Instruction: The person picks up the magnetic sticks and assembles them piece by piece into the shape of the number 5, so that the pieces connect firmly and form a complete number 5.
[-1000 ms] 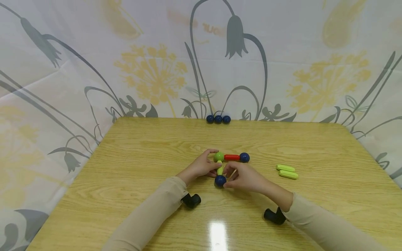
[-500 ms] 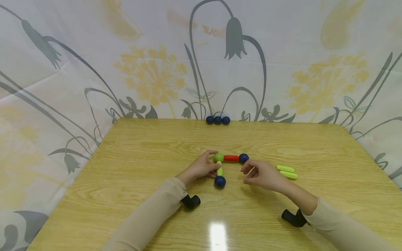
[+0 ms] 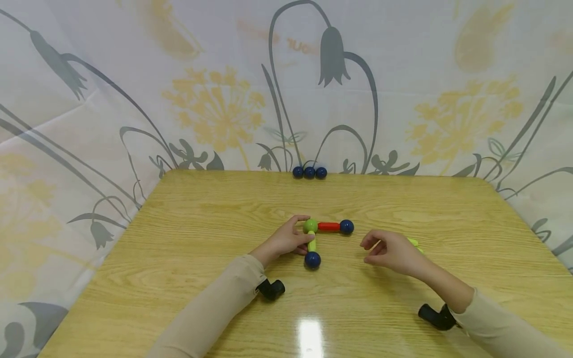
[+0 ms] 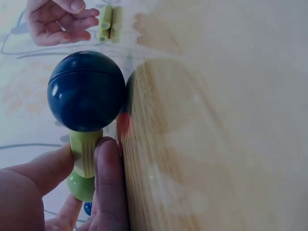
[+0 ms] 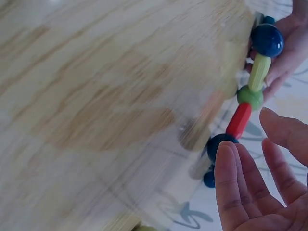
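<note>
On the table lies an L-shaped toy build. Its corner is a green ball; a red rod runs right to a dark blue ball. From the same corner a yellow-green rod comes nearer, ending in another blue ball. My left hand pinches the yellow-green rod between thumb and fingers, as the left wrist view shows, with a fingertip beside the green ball. My right hand holds nothing; its fingers are loosely bent, right of the build, partly hiding two loose yellow-green rods.
Three dark blue balls sit in a row at the table's back edge, against a flower-patterned cloth. The wooden table stretches to both sides. Black wrist cameras sit below the sleeves.
My right hand has let go near the front blue ball and moved right, now overlapping the loose rods. My left hand stays on the yellow-green rod, and the build keeps its shape.
</note>
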The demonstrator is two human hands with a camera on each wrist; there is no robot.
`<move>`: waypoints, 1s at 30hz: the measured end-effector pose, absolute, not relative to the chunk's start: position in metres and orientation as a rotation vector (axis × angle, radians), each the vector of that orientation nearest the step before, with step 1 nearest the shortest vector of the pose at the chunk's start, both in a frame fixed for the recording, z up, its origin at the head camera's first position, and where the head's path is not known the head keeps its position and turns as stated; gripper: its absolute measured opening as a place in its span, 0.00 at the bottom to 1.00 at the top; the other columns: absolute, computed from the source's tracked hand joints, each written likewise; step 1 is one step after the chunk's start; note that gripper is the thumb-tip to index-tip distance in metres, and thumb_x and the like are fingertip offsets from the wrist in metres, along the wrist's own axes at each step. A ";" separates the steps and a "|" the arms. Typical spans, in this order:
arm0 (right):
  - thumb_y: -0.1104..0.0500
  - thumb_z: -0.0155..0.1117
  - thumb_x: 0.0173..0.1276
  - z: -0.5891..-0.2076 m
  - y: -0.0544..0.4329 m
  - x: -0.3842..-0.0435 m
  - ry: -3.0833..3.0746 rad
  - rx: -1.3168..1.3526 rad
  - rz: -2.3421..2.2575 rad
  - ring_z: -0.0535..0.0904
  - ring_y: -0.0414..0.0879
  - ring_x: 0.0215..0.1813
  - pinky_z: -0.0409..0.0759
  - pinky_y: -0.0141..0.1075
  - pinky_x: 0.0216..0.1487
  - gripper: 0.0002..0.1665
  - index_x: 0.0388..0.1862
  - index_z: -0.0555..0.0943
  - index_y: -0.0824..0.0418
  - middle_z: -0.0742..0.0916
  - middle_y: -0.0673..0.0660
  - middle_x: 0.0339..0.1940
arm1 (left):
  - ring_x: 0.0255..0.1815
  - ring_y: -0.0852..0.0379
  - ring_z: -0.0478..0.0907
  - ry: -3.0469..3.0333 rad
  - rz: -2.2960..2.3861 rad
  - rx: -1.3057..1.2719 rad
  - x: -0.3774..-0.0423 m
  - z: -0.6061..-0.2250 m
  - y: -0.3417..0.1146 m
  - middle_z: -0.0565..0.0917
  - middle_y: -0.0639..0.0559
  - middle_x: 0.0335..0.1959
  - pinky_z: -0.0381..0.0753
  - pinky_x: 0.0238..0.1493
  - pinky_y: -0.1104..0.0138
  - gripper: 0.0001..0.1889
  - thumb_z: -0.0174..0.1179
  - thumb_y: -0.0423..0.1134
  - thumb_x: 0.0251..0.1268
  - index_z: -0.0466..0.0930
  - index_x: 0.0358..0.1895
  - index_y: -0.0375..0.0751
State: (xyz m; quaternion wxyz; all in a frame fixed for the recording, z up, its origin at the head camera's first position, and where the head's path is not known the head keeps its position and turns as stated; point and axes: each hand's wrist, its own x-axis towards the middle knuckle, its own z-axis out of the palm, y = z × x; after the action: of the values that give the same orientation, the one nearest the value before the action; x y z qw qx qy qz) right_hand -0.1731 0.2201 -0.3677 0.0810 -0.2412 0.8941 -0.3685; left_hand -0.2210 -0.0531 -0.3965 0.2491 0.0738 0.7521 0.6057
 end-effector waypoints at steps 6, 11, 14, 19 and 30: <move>0.63 0.69 0.58 -0.367 0.233 -0.170 2.701 -0.702 -1.093 0.80 0.46 0.36 0.80 0.33 0.33 0.13 0.41 0.78 0.66 0.82 0.58 0.37 | 0.23 0.55 0.75 2.049 1.649 0.204 -0.221 -0.397 -0.053 0.79 0.42 0.31 0.82 0.31 0.65 0.30 0.56 0.33 0.67 0.56 0.70 0.43; 0.62 0.69 0.58 -0.367 0.244 -0.165 2.758 -0.665 -1.079 0.80 0.47 0.38 0.79 0.33 0.35 0.13 0.41 0.79 0.65 0.82 0.56 0.38 | 0.23 0.55 0.75 2.041 1.651 0.200 -0.221 -0.396 -0.053 0.79 0.41 0.32 0.82 0.31 0.65 0.31 0.56 0.33 0.67 0.56 0.70 0.43; 0.63 0.69 0.58 -0.368 0.251 -0.163 2.789 -0.638 -1.073 0.79 0.48 0.38 0.79 0.33 0.35 0.12 0.40 0.79 0.64 0.82 0.56 0.38 | 0.23 0.55 0.75 2.040 1.651 0.199 -0.221 -0.396 -0.053 0.79 0.41 0.33 0.82 0.30 0.65 0.31 0.56 0.33 0.67 0.56 0.70 0.43; 0.63 0.70 0.57 -0.368 0.259 -0.160 2.851 -0.592 -1.036 0.79 0.49 0.38 0.79 0.33 0.35 0.12 0.40 0.80 0.64 0.82 0.55 0.37 | 0.23 0.55 0.75 2.039 1.651 0.194 -0.220 -0.396 -0.053 0.79 0.42 0.33 0.82 0.30 0.65 0.30 0.56 0.33 0.67 0.56 0.70 0.43; 0.62 0.71 0.55 -0.369 0.274 -0.156 2.958 -0.528 -0.951 0.77 0.53 0.39 0.79 0.34 0.33 0.13 0.39 0.81 0.63 0.83 0.55 0.36 | 0.23 0.56 0.75 2.031 1.661 0.194 -0.220 -0.395 -0.053 0.79 0.41 0.32 0.82 0.31 0.65 0.30 0.56 0.33 0.67 0.56 0.70 0.43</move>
State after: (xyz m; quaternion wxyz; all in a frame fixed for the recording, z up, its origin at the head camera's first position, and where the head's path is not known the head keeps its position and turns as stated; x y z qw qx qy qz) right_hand -0.1556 0.2743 -0.3694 -0.0052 -0.1676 0.9385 -0.3018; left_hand -0.2202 -0.0530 -0.3948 0.2523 0.0713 0.7470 0.6110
